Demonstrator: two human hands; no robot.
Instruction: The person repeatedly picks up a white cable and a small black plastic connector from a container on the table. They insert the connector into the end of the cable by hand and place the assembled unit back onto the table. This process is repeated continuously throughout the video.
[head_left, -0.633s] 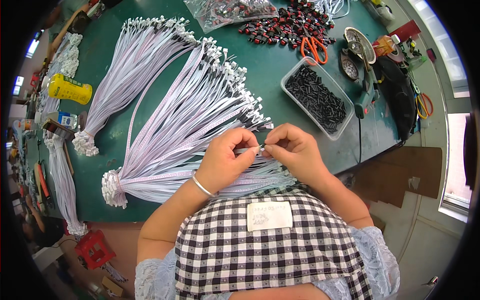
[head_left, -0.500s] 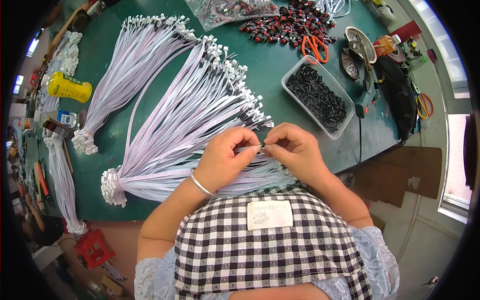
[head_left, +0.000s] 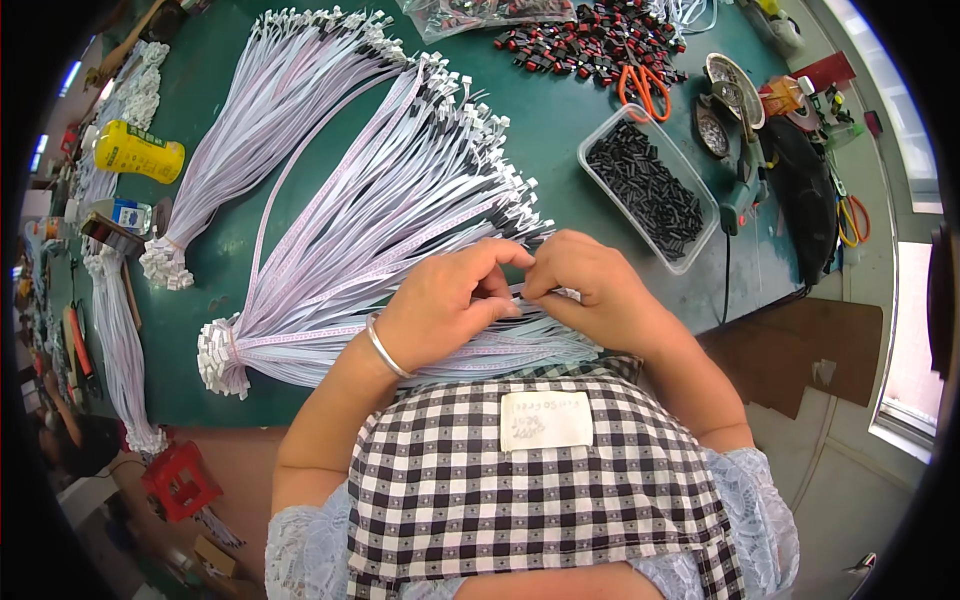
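My left hand (head_left: 440, 300), with a silver bangle at the wrist, is curled with its index finger reaching to my right hand. Its thumb and bent fingers close on a thin whitish flat cable (head_left: 517, 291). My right hand (head_left: 588, 285) is bent in a pinch at that cable's end, mostly hiding it. Under and beside both hands spreads a fanned bundle of white and pinkish flat cables (head_left: 340, 270), bound at the near left. Small white connectors and black sleeves (head_left: 515, 205) line its far end.
A clear tub (head_left: 702, 248) of short black tubes stands to the right, with orange-handled scissors (head_left: 645, 90) beyond it. Red-and-black parts (head_left: 590, 45) lie heaped at the back. A green glue gun (head_left: 738, 195) is farther right. Another cable bundle (head_left: 250, 130) and a yellow bottle (head_left: 140, 152) lie left.
My right hand has turned and closed more, its knuckles now over the cable end. My left index finger has stretched toward it. The view has shifted slightly.
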